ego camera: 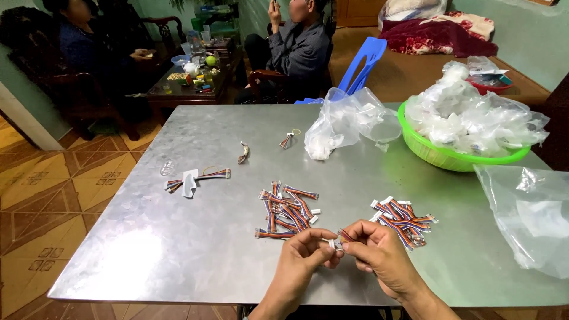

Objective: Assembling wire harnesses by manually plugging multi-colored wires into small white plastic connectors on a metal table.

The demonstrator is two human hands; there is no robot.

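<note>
Both hands work at the near edge of the dull grey metal table. The left hand and right hand meet fingertip to fingertip, each pinched shut on one small multicoloured wire lead with a white plug, held just above the tabletop between the two heaps described below.

Counted on the table:
- Two loose heaps of multicoloured ribbon-wire leads with white plugs: the left heap just beyond the left hand, the right heap just beside the right hand. The leads in each overlap, so no exact count can be given.
- One longer bundled wire set with a white tag, well apart to the left.
- Two small single wire pieces farther back: the curved piece and the short piece.
- One clear plastic bag of white parts at centre rear.
- One round green plastic basket, heaped with clear packets, at right rear.
- One limp clear plastic bag on the right edge.

Two people sit beyond, at a dark wooden table.
</note>
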